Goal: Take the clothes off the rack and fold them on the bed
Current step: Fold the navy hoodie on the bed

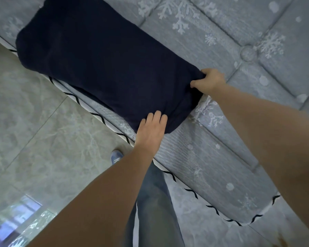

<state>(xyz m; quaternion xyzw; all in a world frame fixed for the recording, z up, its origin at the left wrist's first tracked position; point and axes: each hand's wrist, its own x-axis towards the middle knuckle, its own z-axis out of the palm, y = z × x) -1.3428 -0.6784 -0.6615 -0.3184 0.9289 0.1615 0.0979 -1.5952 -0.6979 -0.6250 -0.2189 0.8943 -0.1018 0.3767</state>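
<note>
Dark navy garment (pixel 105 63) lies folded into a long band on the bed (pixel 257 32), running along the mattress edge from upper left toward the hands at its near end. One long side reaches the piped mattress border (pixel 100 118) and slightly overhangs it at the left.

Your right hand (pixel 210 81) sits at the far corner of the garment's near end. Fingers and thumb curl into the cloth, pinching a bunched fold, so the fabric puckers there.

Your left hand (pixel 152 129) rests at the near corner of the same end, beside the mattress edge. Fingers lie extended and together, flat on top of the cloth, pressing it. No grip visible.

Both hands are on the same short end, apart from each other.

Bed cover: grey quilted, snowflake print. Below: pale marbled floor tiles (pixel 25 122), a jeans leg (pixel 153 202), a blue shoe (pixel 116 156).
</note>
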